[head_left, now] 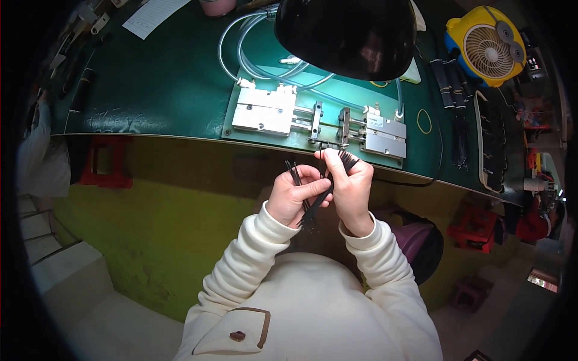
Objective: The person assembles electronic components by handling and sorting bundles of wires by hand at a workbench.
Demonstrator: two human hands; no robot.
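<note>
My left hand [295,195] is closed around a few thin black sticks [293,171], whose ends poke up past the fingers. A thicker bundle of similar thin black sticks [347,160] sits in my right hand [350,189], pinched between thumb and fingers. Its lower part slants down across the left fingers. Both hands are close together just in front of the bench edge. Right behind them, the two dark jaws of an air-driven clamp [330,127] stand apart between a left metal block [265,112] and a right metal block [385,136].
Clear air tubes [241,51] loop behind the clamp on the green bench [156,90]. A black lamp shade [346,36] hangs over it. Black bundles [459,141], a long tray [481,141] and a yellow fan [489,51] are at right. Red stools [472,227] stand below.
</note>
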